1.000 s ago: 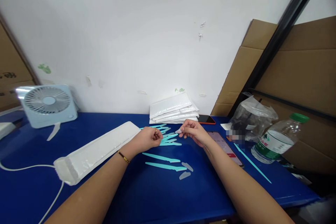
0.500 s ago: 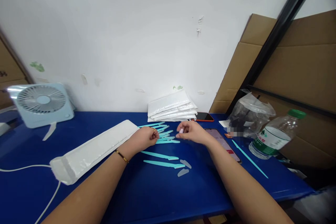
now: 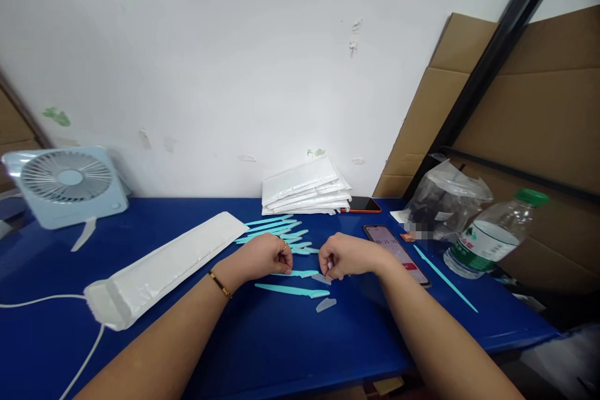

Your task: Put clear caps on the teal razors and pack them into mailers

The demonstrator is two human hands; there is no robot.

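My left hand [image 3: 268, 256] is closed on the handle side of a turquoise razor-like stick [image 3: 302, 274]. My right hand [image 3: 344, 255] pinches a small translucent cover [image 3: 321, 278] at that stick's right end. Nearer the front edge lies another turquoise stick [image 3: 291, 290], with a loose translucent cover [image 3: 326, 305] just below its tip. Behind my hands several turquoise sticks [image 3: 272, 228] lie in an overlapping row, partly hidden by my left hand.
A long white padded envelope [image 3: 169, 265] and a fan [image 3: 70, 184] are at the left. White envelopes [image 3: 304, 187] are stacked by the wall. At the right are a phone [image 3: 398, 253], a single turquoise stick [image 3: 445, 278], a bottle [image 3: 492, 237] and a plastic bag [image 3: 445, 200].
Both hands have moved nearer the front edge, from the row of sticks to the separate stick. My right hand has come down to one of the two loose covers. The view has shifted slightly.
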